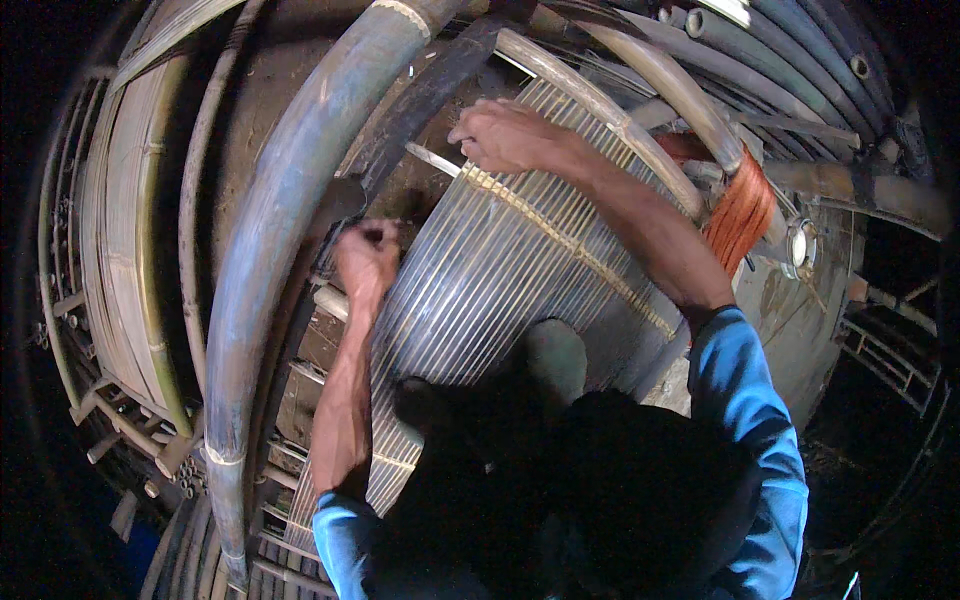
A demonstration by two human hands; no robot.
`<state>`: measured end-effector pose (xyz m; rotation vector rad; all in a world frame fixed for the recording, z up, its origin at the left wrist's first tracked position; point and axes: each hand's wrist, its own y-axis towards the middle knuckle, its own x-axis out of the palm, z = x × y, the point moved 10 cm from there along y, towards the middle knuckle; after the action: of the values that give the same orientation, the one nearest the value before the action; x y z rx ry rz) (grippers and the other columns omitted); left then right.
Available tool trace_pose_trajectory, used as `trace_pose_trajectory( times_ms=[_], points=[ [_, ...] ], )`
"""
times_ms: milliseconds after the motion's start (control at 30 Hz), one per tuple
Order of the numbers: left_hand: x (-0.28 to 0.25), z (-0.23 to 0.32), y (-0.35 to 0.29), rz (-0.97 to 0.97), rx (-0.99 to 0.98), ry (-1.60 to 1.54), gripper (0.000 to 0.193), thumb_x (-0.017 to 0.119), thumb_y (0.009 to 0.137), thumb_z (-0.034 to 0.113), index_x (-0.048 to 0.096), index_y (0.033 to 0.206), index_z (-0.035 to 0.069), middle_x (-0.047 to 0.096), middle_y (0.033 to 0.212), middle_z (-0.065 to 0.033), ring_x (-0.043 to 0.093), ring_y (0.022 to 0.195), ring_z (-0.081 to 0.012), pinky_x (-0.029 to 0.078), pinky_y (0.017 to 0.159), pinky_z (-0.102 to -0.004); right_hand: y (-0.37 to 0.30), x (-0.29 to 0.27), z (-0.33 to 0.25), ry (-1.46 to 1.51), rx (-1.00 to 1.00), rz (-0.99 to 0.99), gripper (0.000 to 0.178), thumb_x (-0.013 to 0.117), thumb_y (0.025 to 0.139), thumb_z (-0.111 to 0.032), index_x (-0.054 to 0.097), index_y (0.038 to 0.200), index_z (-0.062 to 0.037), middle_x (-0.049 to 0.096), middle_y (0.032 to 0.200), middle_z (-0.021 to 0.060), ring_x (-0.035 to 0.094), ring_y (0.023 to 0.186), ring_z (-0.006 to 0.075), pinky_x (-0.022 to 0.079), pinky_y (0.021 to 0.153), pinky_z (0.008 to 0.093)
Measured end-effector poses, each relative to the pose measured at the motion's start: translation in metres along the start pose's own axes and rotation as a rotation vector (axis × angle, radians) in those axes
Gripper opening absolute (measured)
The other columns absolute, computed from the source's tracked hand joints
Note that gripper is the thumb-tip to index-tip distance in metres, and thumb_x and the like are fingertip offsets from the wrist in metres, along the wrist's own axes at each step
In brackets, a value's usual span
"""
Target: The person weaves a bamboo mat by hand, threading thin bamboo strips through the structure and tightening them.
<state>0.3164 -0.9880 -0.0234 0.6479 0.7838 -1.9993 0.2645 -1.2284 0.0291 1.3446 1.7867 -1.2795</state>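
Observation:
A screen of thin, pale bamboo slats (478,255) lies beneath me, its strips side by side with narrow gaps. A light, braided-looking binding (560,235) runs across the slats near the far end. Over that binding's left end my right hand (500,137) is closed, fingers curled; anything in them is too small to make out. Beside the screen's left edge is my left hand (368,258), also curled and slightly blurred. What its fingers hold, if anything, cannot be told. A dark, narrow shape, unclear in kind, lies close to its fingers.
A thick bamboo pole (290,190) curves along the left. Beyond it lies a bundle of flat bamboo strips (120,240). Orange-red cord (742,215) hangs from a pole at the right. Grey bamboo poles (770,60) are stacked at the far right.

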Motion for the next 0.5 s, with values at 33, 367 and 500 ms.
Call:
trace_pose_trajectory(
  times_ms=[33,367,500],
  points=[
    [0.017,0.007,0.012,-0.014,0.062,-0.07,0.021,0.071,0.086,0.02,0.077,0.094,0.001,0.074,0.083,-0.0205,0.072,0.076,-0.0262,0.054,0.07,-0.0386,0.01,0.008,0.002,0.023,-0.02,0.008,0.04,0.051,0.09,-0.019,0.069,0.124,-0.0096,0.065,0.124,0.018,0.057,0.122,0.0362,0.044,0.107,0.0478],
    [0.189,-0.036,0.055,-0.499,-0.635,-0.874,0.015,0.058,0.095,0.012,0.07,0.1,0.006,0.07,0.082,-0.0067,0.063,0.067,-0.0208,0.05,0.062,-0.0319,0.052,0.069,0.019,0.005,-0.026,-0.05,0.029,0.068,0.071,-0.023,0.078,0.092,-0.0051,0.073,0.1,0.0208,0.07,0.101,0.0379,0.054,0.09,0.0501],
    [0.164,-0.005,0.055,-0.552,-0.433,-0.965,0.017,0.053,0.098,0.005,0.068,0.105,0.004,0.068,0.082,-0.0023,0.059,0.064,-0.0093,0.046,0.059,-0.0238,0.054,0.071,0.034,0.076,0.119,-0.129,0.03,0.073,0.07,-0.026,0.078,0.088,-0.0021,0.073,0.102,0.021,0.07,0.102,0.0367,0.053,0.09,0.0489]
  ],
)
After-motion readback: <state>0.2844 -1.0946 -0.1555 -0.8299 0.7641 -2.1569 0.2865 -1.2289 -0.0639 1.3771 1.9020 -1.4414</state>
